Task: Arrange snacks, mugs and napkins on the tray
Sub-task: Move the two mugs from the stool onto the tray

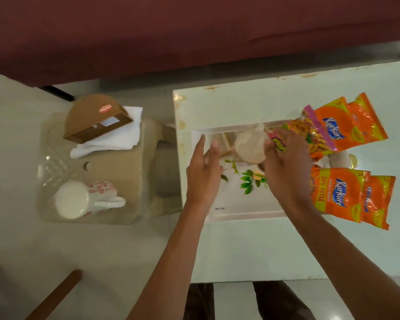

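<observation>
Tray [240, 211] lies on the counter [240, 250]. Four orange snack packets [340, 195] are set along its right side, two far, two near. A pale round packet [249, 146] is gripped at its edge by the right hand [286, 167] over the tray's far part; the left hand [203, 167] is spread beside it, empty. Snacks judged mostly placed. A mug [83, 199] and folded napkins [116, 135] sit on the stool [125, 181] to the left, well apart from the tray: both are left to do.
</observation>
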The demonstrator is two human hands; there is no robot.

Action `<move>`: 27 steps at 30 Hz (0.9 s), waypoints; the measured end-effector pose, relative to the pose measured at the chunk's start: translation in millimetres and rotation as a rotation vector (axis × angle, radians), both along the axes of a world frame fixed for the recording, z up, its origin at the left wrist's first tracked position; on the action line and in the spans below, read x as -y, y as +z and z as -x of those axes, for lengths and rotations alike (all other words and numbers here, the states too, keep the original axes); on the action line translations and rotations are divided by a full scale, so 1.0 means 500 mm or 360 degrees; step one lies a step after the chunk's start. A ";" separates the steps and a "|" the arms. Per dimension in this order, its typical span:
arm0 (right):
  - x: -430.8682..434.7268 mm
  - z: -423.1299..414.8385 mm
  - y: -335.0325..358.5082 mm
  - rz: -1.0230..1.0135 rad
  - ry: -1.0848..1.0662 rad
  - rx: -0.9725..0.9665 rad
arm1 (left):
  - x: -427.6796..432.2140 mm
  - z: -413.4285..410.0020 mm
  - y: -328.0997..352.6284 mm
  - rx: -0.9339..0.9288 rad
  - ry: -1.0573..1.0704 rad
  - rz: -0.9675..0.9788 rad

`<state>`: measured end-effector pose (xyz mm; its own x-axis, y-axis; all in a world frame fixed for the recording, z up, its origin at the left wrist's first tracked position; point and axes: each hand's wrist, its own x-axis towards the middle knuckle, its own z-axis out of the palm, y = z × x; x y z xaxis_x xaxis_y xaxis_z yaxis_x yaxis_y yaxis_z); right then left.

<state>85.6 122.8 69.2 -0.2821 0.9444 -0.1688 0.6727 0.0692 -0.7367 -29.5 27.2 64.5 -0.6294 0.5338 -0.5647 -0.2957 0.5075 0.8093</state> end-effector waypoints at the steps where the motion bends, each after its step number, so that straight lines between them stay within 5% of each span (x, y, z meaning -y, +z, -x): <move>1: 0.014 0.007 0.018 -0.0094 0.0035 -0.0035 | 0.031 0.013 0.021 -0.0076 0.0053 -0.0046; 5: 0.102 0.084 0.080 0.0239 0.0176 -0.0431 | 0.213 0.071 0.106 -0.0750 0.0165 0.0030; 9: 0.210 0.192 0.084 0.0814 0.0421 -0.0498 | 0.363 0.120 0.118 -0.1129 0.0722 0.0090; 13: 0.298 0.306 0.068 0.0930 0.0885 -0.0380 | 0.438 0.181 0.095 -0.0851 0.1252 0.0227; 19: 0.366 0.425 0.049 0.0831 0.1364 -0.0056 | 0.434 0.236 0.054 0.0003 0.1176 -0.0013; 27: 0.381 0.440 0.043 0.0713 0.1284 0.0053 | 0.437 0.252 0.029 -0.0087 0.1177 -0.0035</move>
<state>-134.5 -67.4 90.7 -0.8149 0.3083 -0.4908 0.5658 0.2392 -0.7891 -155.4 -191.1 79.0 -0.8559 -0.0297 -0.5162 -0.5130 0.1749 0.8404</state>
